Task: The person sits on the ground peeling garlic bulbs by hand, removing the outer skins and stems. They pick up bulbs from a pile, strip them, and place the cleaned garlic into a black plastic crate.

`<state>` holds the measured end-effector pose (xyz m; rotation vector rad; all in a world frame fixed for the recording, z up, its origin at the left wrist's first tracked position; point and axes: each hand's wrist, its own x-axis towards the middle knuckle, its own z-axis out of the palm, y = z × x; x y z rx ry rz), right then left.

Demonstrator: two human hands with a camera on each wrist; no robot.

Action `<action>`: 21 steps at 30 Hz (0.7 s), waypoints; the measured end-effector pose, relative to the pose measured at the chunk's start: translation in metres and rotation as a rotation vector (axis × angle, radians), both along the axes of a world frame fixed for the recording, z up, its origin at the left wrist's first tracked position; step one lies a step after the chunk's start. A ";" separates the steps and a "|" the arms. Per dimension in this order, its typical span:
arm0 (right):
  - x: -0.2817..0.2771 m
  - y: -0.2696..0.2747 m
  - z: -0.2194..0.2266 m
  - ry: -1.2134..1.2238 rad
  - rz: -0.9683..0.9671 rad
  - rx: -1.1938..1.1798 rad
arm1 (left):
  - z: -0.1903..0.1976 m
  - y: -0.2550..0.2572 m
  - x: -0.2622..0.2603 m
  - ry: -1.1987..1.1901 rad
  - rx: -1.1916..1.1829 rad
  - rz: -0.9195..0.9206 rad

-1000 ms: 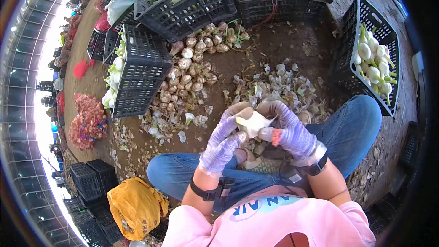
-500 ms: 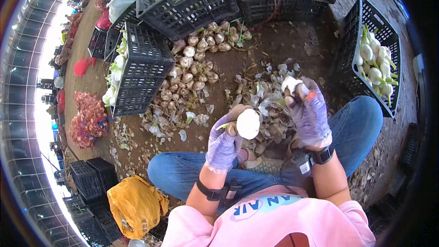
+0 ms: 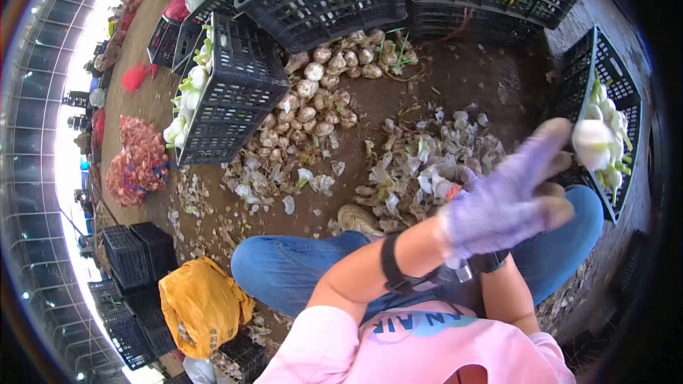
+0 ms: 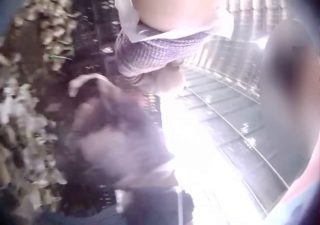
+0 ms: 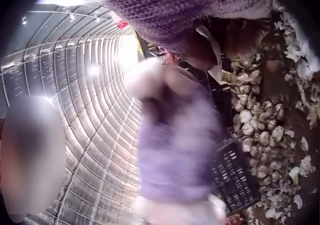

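Note:
My gloved left hand [image 3: 501, 203] reaches across to the right over the right forearm, blurred by motion, with its fingers extended. A peeled white garlic bulb [image 3: 594, 144] is just past its fingertips, in front of the black crate [image 3: 617, 75] of peeled garlic on the right. The right wrist view also shows this bulb [image 5: 145, 80], blurred at the fingertips. Partly hidden under the left arm, my gloved right hand [image 3: 462, 178] pinches a strip of garlic skin [image 5: 215, 60] between thumb and fingers, over the heap of peelings [image 3: 409, 163].
Unpeeled garlic bulbs [image 3: 320, 107] lie piled on the ground ahead. Black crates of peeled garlic stand at the left [image 3: 238, 92] and ahead [image 3: 334, 11]. A yellow sack [image 3: 203, 306] sits at the lower left, and a net bag [image 3: 135, 163] lies beyond it.
The hands worked on one bulb together, then parted, the right with skin and the left with the bulb. The left hand has swung far right and straightened its fingers; the right hand has lowered toward the peelings.

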<state>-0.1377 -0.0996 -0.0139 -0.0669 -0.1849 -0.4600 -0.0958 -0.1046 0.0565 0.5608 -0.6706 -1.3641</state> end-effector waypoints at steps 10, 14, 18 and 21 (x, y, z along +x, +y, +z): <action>-0.012 -0.035 -0.065 1.188 0.076 -0.452 | -0.244 0.054 0.210 -1.187 1.143 0.942; -0.007 -0.036 -0.078 1.245 0.110 -0.489 | -0.283 0.064 0.274 -1.508 1.550 0.614; 0.000 -0.034 -0.079 1.293 0.102 -0.642 | -0.298 0.056 0.275 -1.679 1.616 0.538; -0.010 -0.021 -0.098 1.242 -0.045 -0.369 | -0.314 0.063 0.264 -1.050 1.151 0.561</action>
